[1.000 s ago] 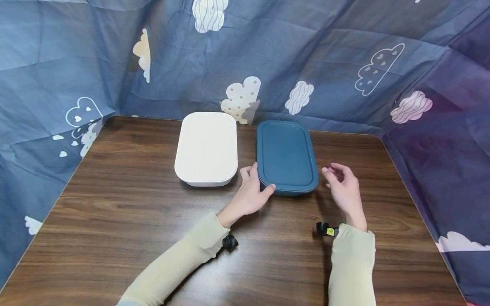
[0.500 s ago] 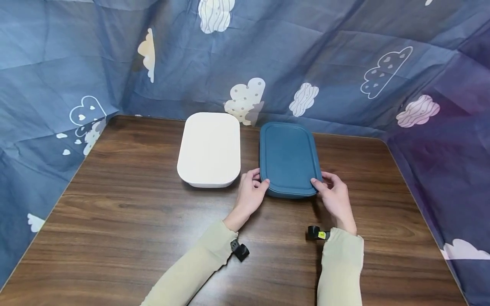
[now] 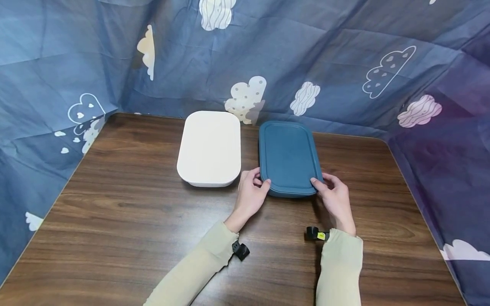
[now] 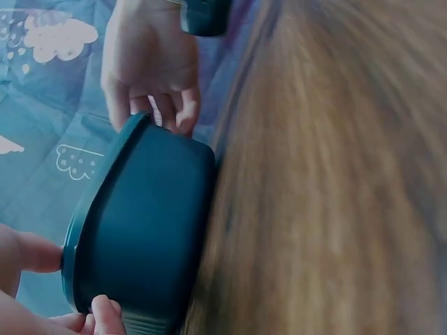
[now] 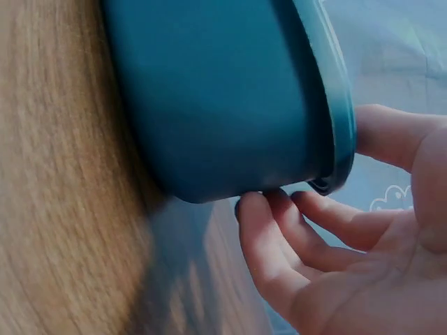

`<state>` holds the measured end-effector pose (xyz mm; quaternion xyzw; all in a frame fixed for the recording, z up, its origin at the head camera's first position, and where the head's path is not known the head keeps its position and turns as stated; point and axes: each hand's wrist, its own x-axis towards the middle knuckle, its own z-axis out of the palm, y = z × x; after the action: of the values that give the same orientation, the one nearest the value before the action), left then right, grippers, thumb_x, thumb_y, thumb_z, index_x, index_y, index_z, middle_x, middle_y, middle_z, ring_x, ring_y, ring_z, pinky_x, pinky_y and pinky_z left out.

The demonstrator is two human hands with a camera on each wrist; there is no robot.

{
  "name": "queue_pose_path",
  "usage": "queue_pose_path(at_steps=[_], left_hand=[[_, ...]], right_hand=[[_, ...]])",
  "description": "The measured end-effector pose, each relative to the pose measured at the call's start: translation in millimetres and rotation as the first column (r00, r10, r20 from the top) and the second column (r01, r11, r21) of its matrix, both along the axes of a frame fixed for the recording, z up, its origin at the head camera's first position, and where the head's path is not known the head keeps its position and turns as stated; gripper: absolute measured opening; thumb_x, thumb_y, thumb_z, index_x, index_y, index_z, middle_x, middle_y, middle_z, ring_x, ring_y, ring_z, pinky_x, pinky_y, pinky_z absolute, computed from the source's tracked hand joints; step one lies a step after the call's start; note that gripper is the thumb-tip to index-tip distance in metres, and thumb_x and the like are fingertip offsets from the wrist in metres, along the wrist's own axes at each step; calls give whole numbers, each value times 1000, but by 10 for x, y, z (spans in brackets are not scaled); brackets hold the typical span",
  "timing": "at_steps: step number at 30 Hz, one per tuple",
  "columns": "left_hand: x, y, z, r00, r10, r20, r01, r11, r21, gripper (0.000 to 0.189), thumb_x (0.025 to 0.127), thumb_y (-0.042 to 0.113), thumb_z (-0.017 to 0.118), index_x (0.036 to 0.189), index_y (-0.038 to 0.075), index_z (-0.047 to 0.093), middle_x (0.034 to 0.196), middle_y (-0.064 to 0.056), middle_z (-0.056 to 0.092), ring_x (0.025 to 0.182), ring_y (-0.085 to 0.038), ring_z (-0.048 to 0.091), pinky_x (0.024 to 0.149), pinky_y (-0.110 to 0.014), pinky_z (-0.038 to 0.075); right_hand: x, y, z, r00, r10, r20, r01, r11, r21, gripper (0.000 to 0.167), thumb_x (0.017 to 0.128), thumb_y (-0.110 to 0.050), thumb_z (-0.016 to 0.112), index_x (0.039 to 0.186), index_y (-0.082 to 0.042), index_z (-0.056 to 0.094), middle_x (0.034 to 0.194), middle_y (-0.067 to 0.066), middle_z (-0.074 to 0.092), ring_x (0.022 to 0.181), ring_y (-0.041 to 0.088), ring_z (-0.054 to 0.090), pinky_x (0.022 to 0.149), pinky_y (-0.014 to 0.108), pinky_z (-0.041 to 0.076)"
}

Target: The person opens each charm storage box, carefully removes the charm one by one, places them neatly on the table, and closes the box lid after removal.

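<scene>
Flanking blue box (image 3: 289, 157); L fingers (image 4: 40, 252), R fingers (image 5: 260, 234); clamped on its nr corners

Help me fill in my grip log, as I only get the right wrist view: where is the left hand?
Observer: In the head view, the left hand grips the blue box at its near left corner.

Operator: Thanks. Is there a second container that I'm missing?

Observer: Yes, a white box stands on the table to the left of the blue one, with a gap between the two.
</scene>
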<state>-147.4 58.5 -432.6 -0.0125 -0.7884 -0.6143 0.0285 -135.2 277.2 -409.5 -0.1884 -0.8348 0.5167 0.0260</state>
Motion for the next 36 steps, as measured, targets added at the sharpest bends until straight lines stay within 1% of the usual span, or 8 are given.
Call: queue_pose_path(at_steps=[9,16,20,23,27,31,33,36], left_hand=[[38,6,16,998,-46,-37,43,996,-78,56,92,20,61,138,-7,45,113,-13,48,78,-13,58,73,-19,51],[35,1,74,998,-23,-53,18,996,-85,53,91,20,62,135,-6,49,111,-15,50,79,-15,58,75,-21,49],[17,-7,141,998,-10,-65,6,998,-57,51,90,20,63,133,-5,52,110,-15,52,81,-17,54,75,-22,44],[0,-25,216,998,-26,-58,27,999,20,50,90,18,64,134,-4,52,111,-17,52,80,-15,52,75,-21,45],[-20,-48,312,996,-94,3,91,968,233,48,90,10,63,135,-4,50,117,-19,55,86,-11,56,79,-19,50],[-27,-64,377,983,-150,104,82,871,484,47,89,-1,62,134,-1,49,114,-19,62,87,-9,60,79,-18,51],[-21,-78,402,978,-161,135,61,833,550,47,88,-4,62,133,1,49,110,-18,63,84,-9,61,77,-18,51],[-15,-98,412,974,-174,146,55,803,593,48,87,-6,61,133,1,49,108,-15,62,84,-9,61,76,-18,51]], right_hand=[[7,16,15,1000,24,3,-24,997,76,57,92,-39,63,137,-6,51,116,10,56,92,8,51,72,17,50],[25,5,87,1000,11,-12,-10,998,56,59,90,-43,64,137,-9,52,118,7,56,96,10,51,75,18,51],[35,-25,147,997,-57,-44,56,998,-11,56,88,-38,69,134,-9,56,109,-1,58,93,9,51,74,21,48],[32,-54,202,987,-135,-91,120,981,-153,50,85,-28,74,128,-7,60,100,-4,58,90,9,52,73,20,46],[26,-71,276,958,-233,-169,149,904,-402,43,80,-15,79,119,-4,64,96,0,60,86,11,55,71,16,50],[19,-72,306,932,-269,-242,62,778,-625,37,77,-3,79,111,-1,66,92,4,67,78,12,63,67,17,55],[15,-69,301,932,-253,-261,-4,710,-704,34,78,0,77,110,1,65,89,5,71,74,12,67,67,19,56],[18,-72,285,944,-194,-268,-87,636,-767,29,83,0,72,111,0,62,91,6,73,74,12,69,69,22,57]])
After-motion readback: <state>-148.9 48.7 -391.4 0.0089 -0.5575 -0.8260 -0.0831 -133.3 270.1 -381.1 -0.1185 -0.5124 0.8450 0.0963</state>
